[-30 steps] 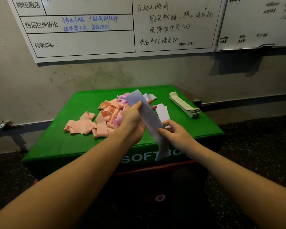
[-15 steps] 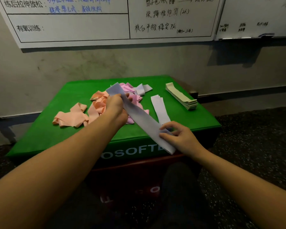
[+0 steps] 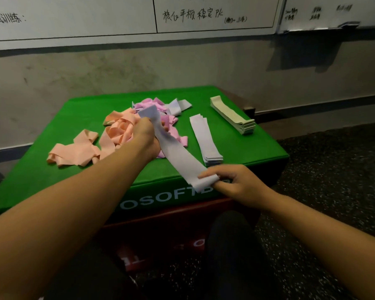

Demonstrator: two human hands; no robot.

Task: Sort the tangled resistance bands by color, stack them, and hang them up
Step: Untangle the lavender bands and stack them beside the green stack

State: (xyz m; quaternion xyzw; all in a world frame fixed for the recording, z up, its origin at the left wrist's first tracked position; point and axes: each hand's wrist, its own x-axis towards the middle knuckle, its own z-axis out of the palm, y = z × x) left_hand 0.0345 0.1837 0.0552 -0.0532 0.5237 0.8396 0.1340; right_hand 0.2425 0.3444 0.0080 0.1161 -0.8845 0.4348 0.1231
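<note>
Your left hand [image 3: 146, 135] and right hand [image 3: 236, 182] pinch the lavender band [image 3: 178, 156] with curled fingers, stretched from 11 to 5 o'clock above the green box [image 3: 78, 174], beside the lavender stack [image 3: 206, 141].

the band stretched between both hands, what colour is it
Pale lavender-grey, like the stack beside it; the band shows in the head view.
</note>
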